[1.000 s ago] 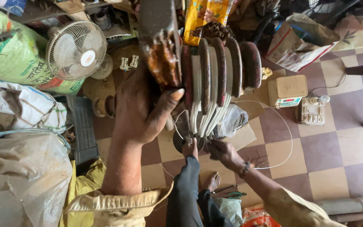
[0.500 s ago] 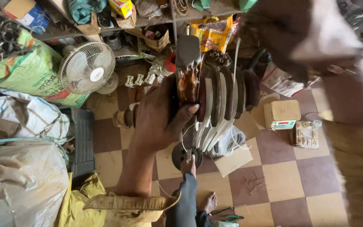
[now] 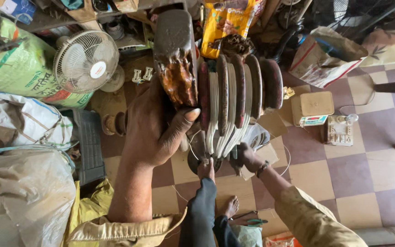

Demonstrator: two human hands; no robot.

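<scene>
Coil former point(image 3: 234, 98) lies sideways, left hand point(image 3: 154, 126) gripping its left end; right hand point(image 3: 248, 158) below pinches its white wires point(image 3: 220, 132).

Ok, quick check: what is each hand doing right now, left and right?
Left hand: closed around the end of the winding former, holding it up.
Right hand: lower down, fingers on the white wires beneath the former; grip cannot be told.

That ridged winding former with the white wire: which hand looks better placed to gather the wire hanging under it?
Probably the right hand: it sits low where the white wire strands come down. The left hand is full, gripping the winding former by its end.
</scene>
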